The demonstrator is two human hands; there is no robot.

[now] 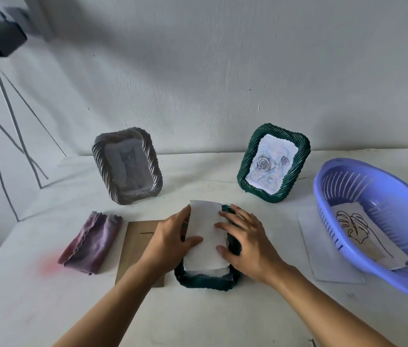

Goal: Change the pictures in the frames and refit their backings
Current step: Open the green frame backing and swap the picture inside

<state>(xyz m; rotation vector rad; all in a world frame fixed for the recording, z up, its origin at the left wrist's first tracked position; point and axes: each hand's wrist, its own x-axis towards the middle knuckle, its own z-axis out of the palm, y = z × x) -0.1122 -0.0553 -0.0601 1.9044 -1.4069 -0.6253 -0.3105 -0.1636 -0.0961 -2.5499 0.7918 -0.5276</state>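
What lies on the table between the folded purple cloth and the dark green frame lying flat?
In the head view, a brown cardboard backing lies between them, partly under the left hand.

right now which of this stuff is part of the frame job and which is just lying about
Part of the job:
- green frame lying flat
- white paper under the left hand and right hand
- brown backing board
- grey frame
- standing green frame
- leaf drawing

Lying about:
- purple cloth
- tripod
- basket, only holding the drawing

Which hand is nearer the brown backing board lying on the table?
Left. The left hand reaches across the backing board; the right hand lies beyond the paper sheet.
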